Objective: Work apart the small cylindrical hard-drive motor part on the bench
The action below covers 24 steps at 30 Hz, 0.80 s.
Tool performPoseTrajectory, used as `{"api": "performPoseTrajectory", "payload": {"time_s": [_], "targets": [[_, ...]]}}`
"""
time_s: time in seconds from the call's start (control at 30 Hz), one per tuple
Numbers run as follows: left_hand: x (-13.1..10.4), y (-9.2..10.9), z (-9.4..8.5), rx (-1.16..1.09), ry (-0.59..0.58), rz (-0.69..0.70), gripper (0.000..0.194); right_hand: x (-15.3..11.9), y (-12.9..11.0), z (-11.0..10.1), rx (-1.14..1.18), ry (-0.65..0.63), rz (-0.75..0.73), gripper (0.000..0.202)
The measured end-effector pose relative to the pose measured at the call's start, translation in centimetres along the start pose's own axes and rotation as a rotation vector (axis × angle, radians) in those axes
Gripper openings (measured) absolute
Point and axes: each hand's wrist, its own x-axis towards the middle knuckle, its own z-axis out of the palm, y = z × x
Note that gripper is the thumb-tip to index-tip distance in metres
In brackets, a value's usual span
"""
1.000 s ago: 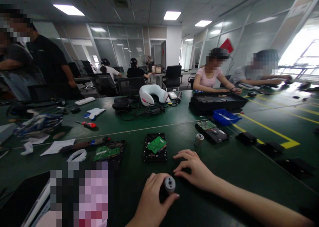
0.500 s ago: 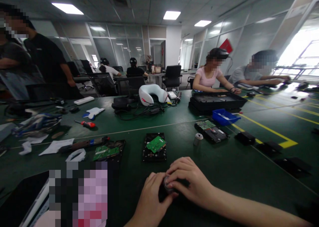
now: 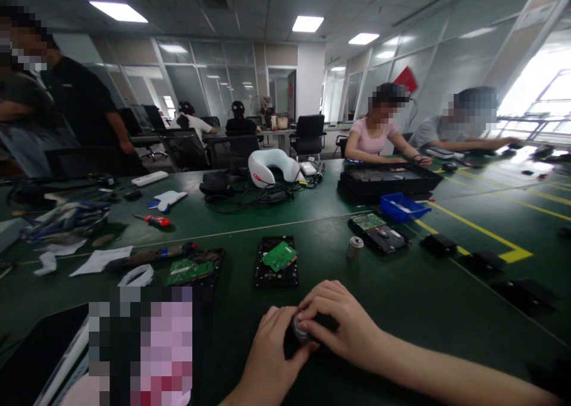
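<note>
Low in the view, a small metal cylinder (image 3: 300, 329) sits between my two hands above the green table. My left hand (image 3: 274, 349) curls around its left side, thumb and fingers closed on it. From the right, my right hand (image 3: 341, 323) presses its fingertips on the top and near side. Most of the cylinder is hidden by fingers. A second metal cylinder (image 3: 355, 248) stands upright beyond my right hand. Past my left hand lies a black hard drive (image 3: 263, 278) with a green circuit board (image 3: 280, 257) on top, lying askew.
Another hard drive (image 3: 389, 239) lies by a blue bin (image 3: 404, 208) and black tray (image 3: 388, 183). To the left are a circuit board (image 3: 190, 270), an electric screwdriver (image 3: 151, 257) and a red screwdriver (image 3: 156, 220). A neck pillow (image 3: 262, 171) and cables lie behind; co-workers sit opposite.
My hands stay around the metal cylinder in nearly the same place, with only a slight shift of the right fingers. The things on the table have not moved.
</note>
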Motion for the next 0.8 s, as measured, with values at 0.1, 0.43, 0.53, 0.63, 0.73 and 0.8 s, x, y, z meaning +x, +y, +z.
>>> {"api": "performPoseTrajectory", "payload": {"time_s": [0.1,0.43,0.53,0.63,0.73,0.8], "targets": [[0.0,0.0,0.0,-0.003,-0.002,-0.004,0.027,0.1,0.0,0.2,0.030,0.006,0.027,0.004],[-0.1,-0.1,0.1,-0.004,0.002,0.004,0.029,0.0,0.0,0.4,0.045,0.022,0.014,0.006],[-0.2,-0.1,0.0,-0.002,-0.004,0.001,0.029,0.0,0.0,0.1,0.055,0.044,-0.020,0.004],[-0.2,0.1,-0.2,0.003,-0.014,-0.020,0.029,0.3,0.6,-0.4,0.110,0.119,0.008,0.005],[-0.1,0.4,-0.4,-0.004,-0.022,-0.040,0.030,0.4,2.0,-0.7,0.114,0.162,0.094,0.006],[0.0,0.5,-0.5,-0.006,-0.023,-0.046,0.030,0.2,3.2,-0.4,0.073,0.117,0.146,0.006]]}}
